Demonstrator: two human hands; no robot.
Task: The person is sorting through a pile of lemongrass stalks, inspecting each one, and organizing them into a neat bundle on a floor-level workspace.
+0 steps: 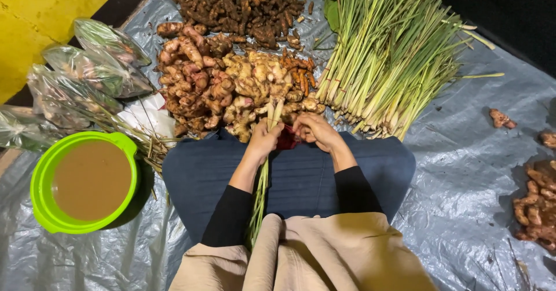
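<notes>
A: What does the left hand (264, 140) hold?

B: It is closed around a thin bunch of lemongrass stalks (262, 181). The pale root ends stick up above the fist, and the green leaves run down along the forearm, over the blue cloth (301, 178) on the lap.

A: And the right hand (315, 132)?

B: It is just beside the left one, fingers curled. Between the two hands there is a small dark red thing (288, 139); the right fingers touch it, but I cannot tell how firm this grip is, or what the thing is.

A: What lies around the hands?

B: All is on a grey plastic sheet (463, 210) on the floor. Directly in front of the hands is a heap of ginger and pale roots (231, 88), behind it a pile of dark small roots (237, 4). To the right of these lies a big pile of lemongrass (388, 53). At the left are clear bags of greens (87, 77) and a green bowl (43, 210) with brown liquid. More ginger pieces (536, 207) are at the far right edge
</notes>
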